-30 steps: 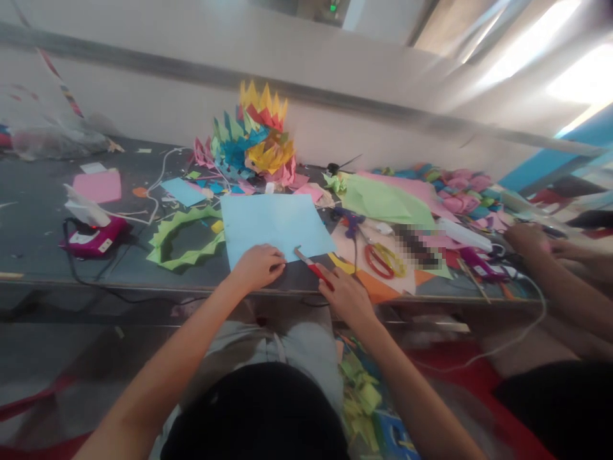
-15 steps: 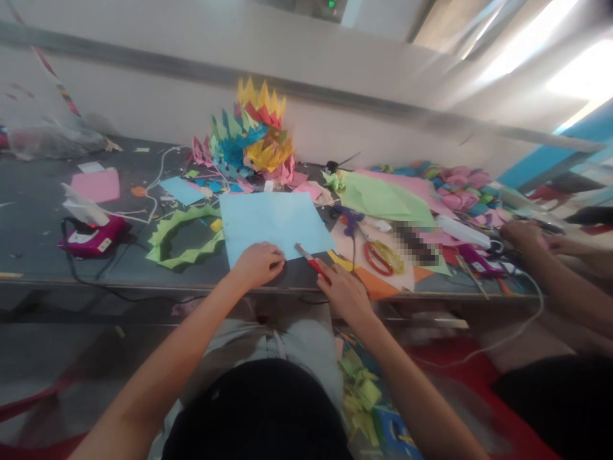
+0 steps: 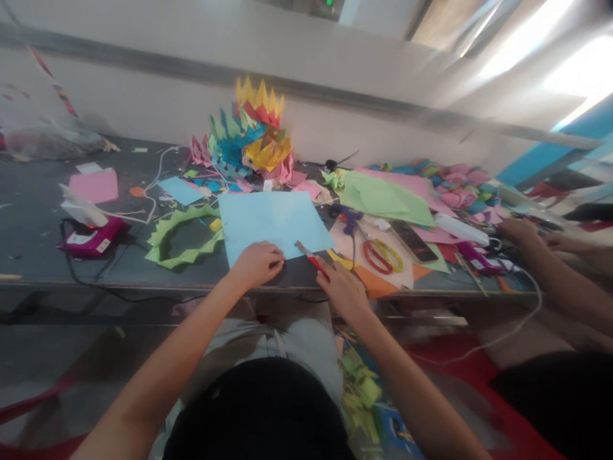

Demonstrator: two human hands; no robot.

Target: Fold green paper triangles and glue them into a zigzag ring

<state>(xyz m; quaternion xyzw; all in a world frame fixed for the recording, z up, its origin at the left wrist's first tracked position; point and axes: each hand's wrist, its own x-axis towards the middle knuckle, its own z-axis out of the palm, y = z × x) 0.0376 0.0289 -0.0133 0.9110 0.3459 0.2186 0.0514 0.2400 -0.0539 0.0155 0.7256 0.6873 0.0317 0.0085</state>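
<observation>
little change over the last second: the blue paper sheet (image 3: 272,217) lies flat on the tabletop (image 3: 129,271) as before; the red-handled knife (image 3: 315,260) has shifted slightly at most, its tip at the sheet's near edge. right hand (image 3: 335,281) clamped on the knife's handle. left hand (image 3: 257,263) at the sheet's near edge, fingers together; whether it pinches paper, cannot tell. work on the sheet appears barely advanced.

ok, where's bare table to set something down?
Bare tabletop shows left of the purple box, and between that box and the green paper ring. Crowded right of the blue sheet: glue gun, scissors, phone.
</observation>
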